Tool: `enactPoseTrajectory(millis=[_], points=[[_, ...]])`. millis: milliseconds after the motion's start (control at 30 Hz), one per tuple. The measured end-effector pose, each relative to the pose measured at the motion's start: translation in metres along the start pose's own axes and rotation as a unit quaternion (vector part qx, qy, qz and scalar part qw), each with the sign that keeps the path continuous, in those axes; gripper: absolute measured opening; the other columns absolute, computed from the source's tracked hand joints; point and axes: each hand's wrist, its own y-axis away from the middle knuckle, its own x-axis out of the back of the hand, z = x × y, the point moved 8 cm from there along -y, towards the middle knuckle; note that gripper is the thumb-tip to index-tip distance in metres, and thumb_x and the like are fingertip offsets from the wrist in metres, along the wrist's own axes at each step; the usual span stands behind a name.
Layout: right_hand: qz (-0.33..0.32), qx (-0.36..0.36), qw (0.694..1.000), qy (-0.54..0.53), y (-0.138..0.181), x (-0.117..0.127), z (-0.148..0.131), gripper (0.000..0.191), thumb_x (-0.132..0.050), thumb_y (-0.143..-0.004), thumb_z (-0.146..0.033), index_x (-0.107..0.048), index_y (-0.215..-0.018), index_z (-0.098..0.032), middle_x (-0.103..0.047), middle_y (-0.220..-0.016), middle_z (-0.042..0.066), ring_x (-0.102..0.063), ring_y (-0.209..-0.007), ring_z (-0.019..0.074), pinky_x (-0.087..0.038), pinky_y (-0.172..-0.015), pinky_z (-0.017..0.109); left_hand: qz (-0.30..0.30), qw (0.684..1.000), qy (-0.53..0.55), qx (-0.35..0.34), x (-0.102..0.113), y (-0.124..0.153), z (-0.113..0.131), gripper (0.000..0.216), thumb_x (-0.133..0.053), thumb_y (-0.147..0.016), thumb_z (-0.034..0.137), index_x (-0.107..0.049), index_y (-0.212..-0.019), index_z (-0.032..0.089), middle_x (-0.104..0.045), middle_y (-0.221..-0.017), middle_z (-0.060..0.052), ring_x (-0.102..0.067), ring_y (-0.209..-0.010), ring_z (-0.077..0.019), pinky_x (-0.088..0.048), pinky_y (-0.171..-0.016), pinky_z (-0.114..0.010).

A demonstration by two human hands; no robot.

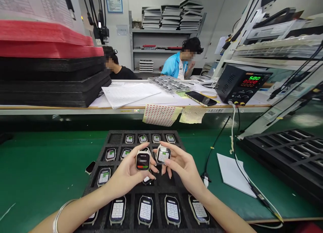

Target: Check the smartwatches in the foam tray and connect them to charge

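Note:
My left hand (124, 175) grips a small smartwatch body (143, 160) whose dark screen shows a red bar. My right hand (182, 167) pinches a second watch body (163, 155) with a lit white and green screen. Both hands hover over a black foam tray (115, 138) on the green bench. Several more watch bodies lie in the tray's pockets, such as one in the near row (145, 210) and one at the left (104, 176). A silver bangle (58, 214) circles my left wrist.
A second black tray (290, 155) sits at the right, beside a white card (230, 174) and trailing cables (236, 152). A raised shelf holds papers (130, 93), a phone (200, 98), a power supply (239, 85) and stacked foam sheets (50, 74). Two people sit behind.

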Motion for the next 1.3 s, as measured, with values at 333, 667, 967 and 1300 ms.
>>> enactPoseTrajectory(millis=[333, 667, 967, 1300], points=[[-0.015, 0.006, 1.0, 0.005, -0.003, 0.005, 0.007, 0.03, -0.062, -0.089, -0.025, -0.06, -0.119, -0.022, -0.066, -0.09, 0.007, -0.063, -0.05, 0.0127, -0.044, -0.039, 0.019, 0.002, 1.0, -0.009, 0.015, 0.003, 0.001, -0.003, 0.046, -0.053, -0.091, 0.022, -0.038, -0.134, 0.019, -0.06, -0.099, -0.01, -0.063, -0.089, -0.0225, -0.054, -0.076, -0.037], [-0.065, -0.014, 0.998, -0.014, 0.0, -0.008, 0.006, 0.044, -0.065, -0.086, -0.018, -0.054, -0.128, -0.025, -0.066, -0.088, 0.007, -0.068, -0.065, 0.0186, -0.053, -0.048, 0.022, 0.012, 1.0, 0.02, -0.019, 0.013, 0.002, 0.01, 0.055, -0.063, -0.081, 0.015, -0.044, -0.132, 0.021, -0.061, -0.099, -0.009, -0.063, -0.088, -0.0236, -0.054, -0.073, -0.035], [-0.068, -0.006, 0.998, -0.005, 0.001, -0.006, 0.004, 0.034, -0.059, -0.09, -0.025, -0.057, -0.124, -0.022, -0.066, -0.101, 0.01, -0.067, -0.058, 0.0156, -0.051, -0.044, 0.02, 0.027, 0.999, -0.027, -0.02, 0.012, 0.004, 0.01, 0.062, -0.068, -0.08, 0.019, -0.039, -0.135, 0.021, -0.061, -0.095, -0.008, -0.063, -0.08, -0.0203, -0.055, -0.065, -0.031], [-0.093, -0.031, 0.995, 0.014, 0.002, -0.008, 0.007, 0.038, -0.059, -0.089, -0.029, -0.055, -0.126, -0.022, -0.066, -0.095, 0.008, -0.067, -0.062, 0.0177, -0.05, -0.044, 0.023, 0.008, 0.995, -0.079, -0.064, 0.005, 0.006, 0.016, 0.039, -0.059, -0.086, 0.021, -0.048, -0.123, 0.021, -0.057, -0.092, -0.006, -0.061, -0.081, -0.019, -0.055, -0.065, -0.03]])
